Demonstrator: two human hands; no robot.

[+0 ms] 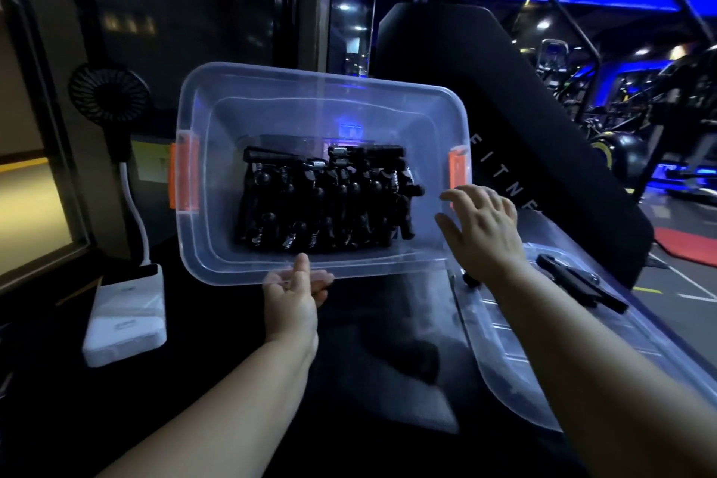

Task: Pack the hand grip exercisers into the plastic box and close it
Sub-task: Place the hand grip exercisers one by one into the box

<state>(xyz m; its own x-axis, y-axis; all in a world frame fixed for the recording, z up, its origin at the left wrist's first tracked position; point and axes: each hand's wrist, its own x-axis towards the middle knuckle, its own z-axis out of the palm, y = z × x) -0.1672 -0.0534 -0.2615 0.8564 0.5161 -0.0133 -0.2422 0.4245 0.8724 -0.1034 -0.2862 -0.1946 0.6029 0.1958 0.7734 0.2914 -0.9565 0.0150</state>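
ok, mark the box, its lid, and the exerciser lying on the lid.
plastic box (318, 83): head view, far rim.
lid (487, 330): head view, clear ribbed panel just beside the right forearm.
hand grip exerciser (578, 283): head view, black handle, lying on the lid.

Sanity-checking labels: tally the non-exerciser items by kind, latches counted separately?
plastic box: 1
lid: 1
orange latches: 2
white power bank: 1
black fan: 1
Total: 6
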